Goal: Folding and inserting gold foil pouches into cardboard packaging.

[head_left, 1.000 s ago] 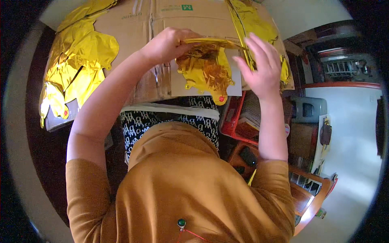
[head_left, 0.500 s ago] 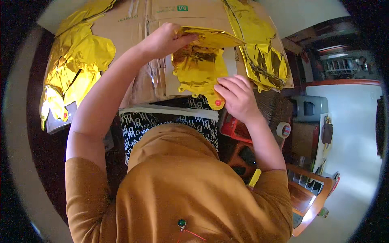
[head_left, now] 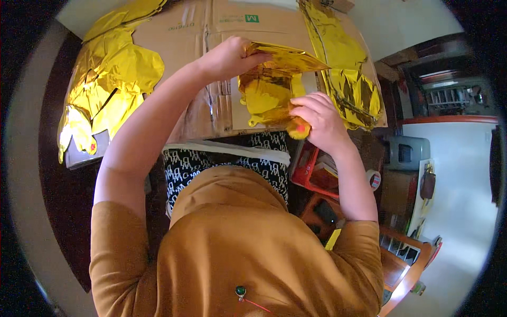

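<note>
A flat gold foil balloon (head_left: 264,98) with small edge tabs lies partly lifted over the cardboard in front of me. My left hand (head_left: 232,58) is closed on its upper edge, holding a folded flap raised. Curled around the lower right part is my right hand (head_left: 322,121), its fingers closed on the foil beside a rounded end with a red dot. The tips of the right fingers are partly hidden by the foil. Beneath the balloon shows a pale flat panel (head_left: 240,116).
A big cardboard sheet (head_left: 227,26) serves as the work surface. More crumpled gold foil balloons lie at its left (head_left: 127,68) and right (head_left: 338,47). By my right forearm are a red box (head_left: 306,177), a tape roll (head_left: 374,179) and a dark phone-like object (head_left: 325,211).
The whole view has shifted slightly. My right hand has closed further over the balloon's lower right end, which now bends and curls. The left hand keeps hold of the raised upper edge.
</note>
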Motion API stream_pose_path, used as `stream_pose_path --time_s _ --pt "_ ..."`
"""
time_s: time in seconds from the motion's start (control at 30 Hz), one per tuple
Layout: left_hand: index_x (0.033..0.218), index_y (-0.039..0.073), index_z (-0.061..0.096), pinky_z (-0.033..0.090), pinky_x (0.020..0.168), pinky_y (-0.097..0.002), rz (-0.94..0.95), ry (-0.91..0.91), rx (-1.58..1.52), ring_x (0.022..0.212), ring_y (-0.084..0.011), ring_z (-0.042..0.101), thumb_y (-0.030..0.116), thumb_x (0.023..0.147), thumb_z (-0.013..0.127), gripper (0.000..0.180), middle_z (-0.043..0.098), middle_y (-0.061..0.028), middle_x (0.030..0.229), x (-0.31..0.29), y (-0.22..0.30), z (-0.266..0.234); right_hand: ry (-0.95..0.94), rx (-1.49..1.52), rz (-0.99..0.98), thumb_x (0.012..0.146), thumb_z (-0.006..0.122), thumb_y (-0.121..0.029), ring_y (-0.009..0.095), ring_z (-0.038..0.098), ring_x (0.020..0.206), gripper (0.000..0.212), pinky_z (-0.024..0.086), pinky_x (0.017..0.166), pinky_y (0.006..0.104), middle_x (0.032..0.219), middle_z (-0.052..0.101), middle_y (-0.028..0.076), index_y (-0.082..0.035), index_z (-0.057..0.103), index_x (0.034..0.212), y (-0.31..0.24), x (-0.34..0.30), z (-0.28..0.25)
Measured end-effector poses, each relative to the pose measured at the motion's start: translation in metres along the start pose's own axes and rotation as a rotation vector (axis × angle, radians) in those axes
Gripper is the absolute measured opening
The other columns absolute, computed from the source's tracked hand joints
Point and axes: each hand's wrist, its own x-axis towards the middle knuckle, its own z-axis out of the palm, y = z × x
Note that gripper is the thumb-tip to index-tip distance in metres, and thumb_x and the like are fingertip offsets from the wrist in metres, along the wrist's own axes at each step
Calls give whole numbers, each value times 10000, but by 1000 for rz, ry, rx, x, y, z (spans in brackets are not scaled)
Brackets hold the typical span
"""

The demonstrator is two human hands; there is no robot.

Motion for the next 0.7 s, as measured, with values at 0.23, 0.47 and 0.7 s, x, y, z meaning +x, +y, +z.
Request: stream_pose_path --time_s 0.23,0.47,0.7 --pt "1181 10 633 529 804 -363 -250 -75 -121 814 -219 660 243 939 640 336 710 -160 980 1 21 -10 43 440 463 842 708 -116 225 684 839 154 520 750 310 929 714 118 -40 696 975 0 51 -28" --pt "1164 7 653 517 840 -348 -125 16 -56 874 -174 640 238 943 639 320 719 -149 1031 7 -9 -2 230 -268 376 758 771 -193 347 616 817 270 472 738 433 844 635 125 -9 652 916 16 72 29" --pt "1170 17 654 508 869 -342 -145 48 -57 916 -197 652 222 940 638 309 718 -144 1054 6 4 -4 248 -467 280 686 804 -131 321 575 922 444 443 844 436 1000 578 104 -90 590 1073 -19 68 35"
